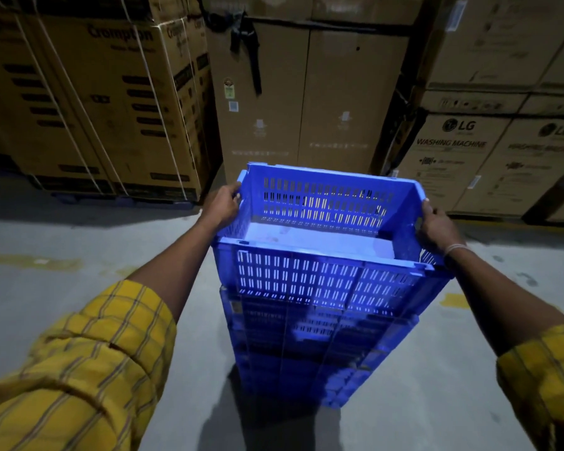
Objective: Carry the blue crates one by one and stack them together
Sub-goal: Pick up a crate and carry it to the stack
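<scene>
the top blue slotted plastic crate (pixel 323 249) sits on a stack of blue plastic crates (pixel 310 346) that stands on the grey concrete floor (pixel 79 242), right in the middle of the view. its open mouth faces up and the pale inside bottom shows. whether it is fully seated on the crate under it cannot be told; its near wall lines up closely with the stack below

the left hand (pixel 222 206) grips the crate's left rim near the far corner, fingers curled over the edge and thumb on the outside. the right hand (pixel 437 229) grips the right rim, fingers curled over the top edge, with a pale thread band (pixel 455 248) at the wrist. both arms wear rolled yellow checked sleeves (pixel 88 362)

open floor lies to the left and right of the stack, with faded yellow floor marks (pixel 36 263) on both sides. just beyond the crate's far edge stands a tall plain brown cardboard carton (pixel 306 99). strapped brown cartons (pixel 88 102) line the left, and brown washing machine cartons (pixel 489 157) stand stacked at the right, near the right hand
</scene>
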Motion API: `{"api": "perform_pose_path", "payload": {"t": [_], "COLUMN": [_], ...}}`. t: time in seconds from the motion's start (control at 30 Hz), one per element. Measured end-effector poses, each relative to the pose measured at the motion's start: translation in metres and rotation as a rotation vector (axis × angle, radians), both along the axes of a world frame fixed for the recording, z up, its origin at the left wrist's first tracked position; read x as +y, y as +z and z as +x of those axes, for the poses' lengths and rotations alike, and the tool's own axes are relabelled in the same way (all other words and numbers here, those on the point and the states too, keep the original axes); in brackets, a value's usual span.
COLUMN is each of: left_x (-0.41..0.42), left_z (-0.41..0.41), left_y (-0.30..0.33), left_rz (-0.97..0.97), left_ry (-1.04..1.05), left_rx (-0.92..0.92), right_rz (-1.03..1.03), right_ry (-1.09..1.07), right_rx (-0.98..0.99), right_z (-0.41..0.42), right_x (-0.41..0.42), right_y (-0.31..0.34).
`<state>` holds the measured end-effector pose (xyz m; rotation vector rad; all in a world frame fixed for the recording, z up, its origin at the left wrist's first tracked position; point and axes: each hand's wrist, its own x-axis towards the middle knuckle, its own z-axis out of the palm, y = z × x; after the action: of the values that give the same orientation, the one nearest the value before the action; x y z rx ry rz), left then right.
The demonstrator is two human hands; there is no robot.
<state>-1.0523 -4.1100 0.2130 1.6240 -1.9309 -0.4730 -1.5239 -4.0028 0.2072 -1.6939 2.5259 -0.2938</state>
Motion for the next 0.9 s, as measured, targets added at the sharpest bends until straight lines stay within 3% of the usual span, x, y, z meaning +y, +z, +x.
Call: {"api": "perform_pose_path", "payload": {"t": [0.27, 0.47, 0.57, 0.9], "left_x": [-0.005, -0.023, -0.019, -0.027], "left_z": [-0.010, -0.011, -0.014, -0.013], "left_y": [0.002, 0.008, -0.005, -0.011], "left_rz": [0.040, 0.066, 0.109, 0.093], "left_ry": [-0.082, -0.086, -0.139, -0.148], "left_rx": [-0.229, -0.336, -0.508, -0.527], "right_rz": [0.220, 0.003, 0.104, 0.155], "right_ry": [-0.018, 0.026, 0.090, 0.105], "right_rx": [-0.038, -0.052, 0.030, 0.007], "right_z": [0.006, -0.002, 0.006, 0.010], "right_x": [0.007, -0.009, 0.002, 0.007], "right_y": [0.015, 0.041, 0.013, 0.009]}}
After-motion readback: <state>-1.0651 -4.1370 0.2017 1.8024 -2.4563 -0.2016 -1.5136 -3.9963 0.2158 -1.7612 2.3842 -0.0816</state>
